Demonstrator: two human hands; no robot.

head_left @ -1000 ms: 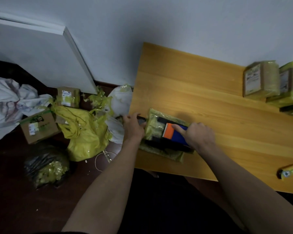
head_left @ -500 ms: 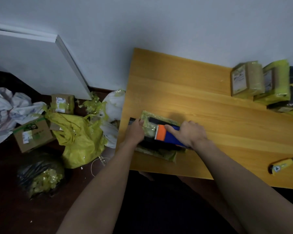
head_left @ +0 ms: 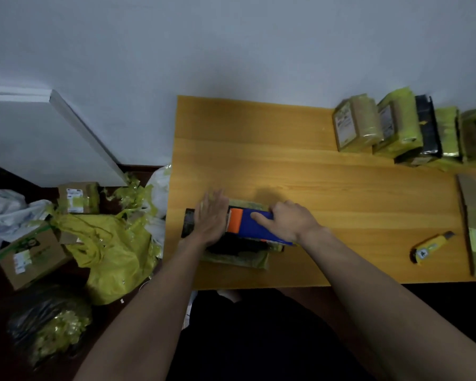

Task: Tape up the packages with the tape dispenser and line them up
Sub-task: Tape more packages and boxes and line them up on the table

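Our package (head_left: 235, 257) lies near the table's (head_left: 313, 174) front-left edge, its long axis running left to right between our hands. Our left hand (head_left: 210, 218) presses flat on its left end, fingers straight and close together. Just to its right, our right hand (head_left: 289, 222) grips the blue-and-orange tape dispenser (head_left: 248, 225) on top, forefinger stretched along it.

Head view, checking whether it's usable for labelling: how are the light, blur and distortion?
Head view: dim and dull overall; the left hand is motion-blurred over the package; the right hand on the tape dispenser is sharper; the taped packages at the right edge smear; wide-angle bending shows in the table edges.
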